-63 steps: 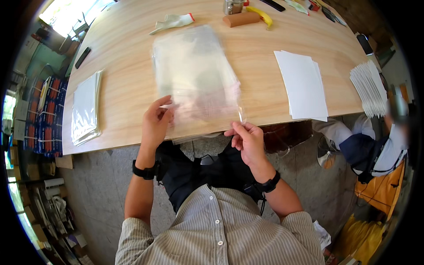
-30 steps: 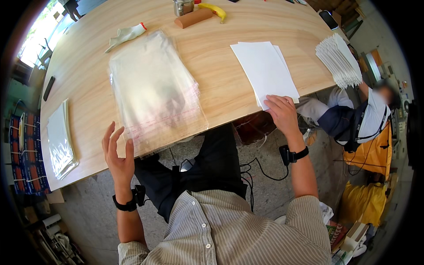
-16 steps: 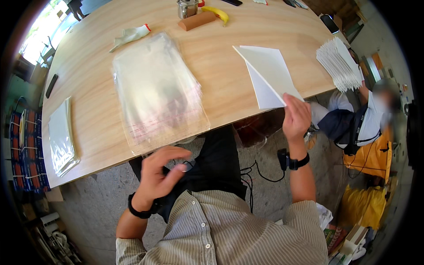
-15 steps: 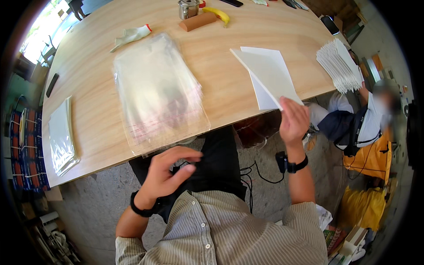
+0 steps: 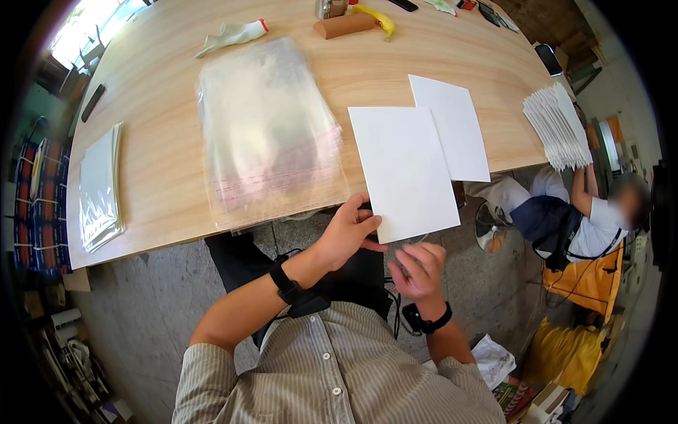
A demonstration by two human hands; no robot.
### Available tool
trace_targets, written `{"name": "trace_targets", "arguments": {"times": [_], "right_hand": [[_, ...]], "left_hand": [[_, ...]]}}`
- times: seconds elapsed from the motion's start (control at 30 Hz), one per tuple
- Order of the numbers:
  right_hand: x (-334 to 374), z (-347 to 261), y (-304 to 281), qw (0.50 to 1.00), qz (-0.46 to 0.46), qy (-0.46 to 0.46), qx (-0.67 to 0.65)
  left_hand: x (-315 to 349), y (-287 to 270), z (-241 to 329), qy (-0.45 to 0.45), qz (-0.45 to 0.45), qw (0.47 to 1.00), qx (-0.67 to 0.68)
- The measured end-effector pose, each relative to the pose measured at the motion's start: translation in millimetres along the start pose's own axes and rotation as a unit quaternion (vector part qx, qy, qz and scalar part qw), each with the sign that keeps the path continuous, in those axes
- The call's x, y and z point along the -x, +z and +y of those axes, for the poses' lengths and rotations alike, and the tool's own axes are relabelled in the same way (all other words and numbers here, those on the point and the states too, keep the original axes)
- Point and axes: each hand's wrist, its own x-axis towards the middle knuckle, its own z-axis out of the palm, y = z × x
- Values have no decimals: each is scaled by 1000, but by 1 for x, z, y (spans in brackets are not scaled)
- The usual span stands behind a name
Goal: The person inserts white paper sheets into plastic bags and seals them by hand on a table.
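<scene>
A thin white booklet [image 5: 402,173] juts out over the table's near edge. My left hand [image 5: 349,232] pinches its lower left corner, thumb on top and fingers underneath. Just below the booklet's near edge is my right hand [image 5: 418,272], slightly blurred, fingers loosely curled and apart, with nothing visible in them. Another white booklet [image 5: 462,134] lies flat on the table, partly covered by the held one. To the left of both spreads a pile of clear plastic bags [image 5: 268,120] with pinkish strips along their near ends.
On the wooden table [image 5: 162,162] lie wrapped white packets [image 5: 100,191], a dark marker-like object [image 5: 92,103], a glove [image 5: 233,35], a brown block [image 5: 344,26], a banana [image 5: 378,21] and a phone [image 5: 548,60]. A fanned booklet stack [image 5: 554,127] is far right, near a seated person [image 5: 565,219].
The booklet has come left and toward me, off the other one. My left hand has reached over and gripped its corner; my right hand has let go and dropped toward my body.
</scene>
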Motion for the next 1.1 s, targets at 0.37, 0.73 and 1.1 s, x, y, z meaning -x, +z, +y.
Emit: {"name": "trace_targets", "arguments": {"times": [0.37, 0.73, 1.1], "right_hand": [[28, 21, 17, 604, 186, 631, -450], [18, 34, -9, 612, 253, 551, -508], [43, 44, -45, 591, 74, 548, -587]], "left_hand": [[2, -2, -7, 44, 9, 988, -147], [85, -46, 71, 250, -4, 831, -496], [96, -140, 82, 310, 146, 483, -806]]}}
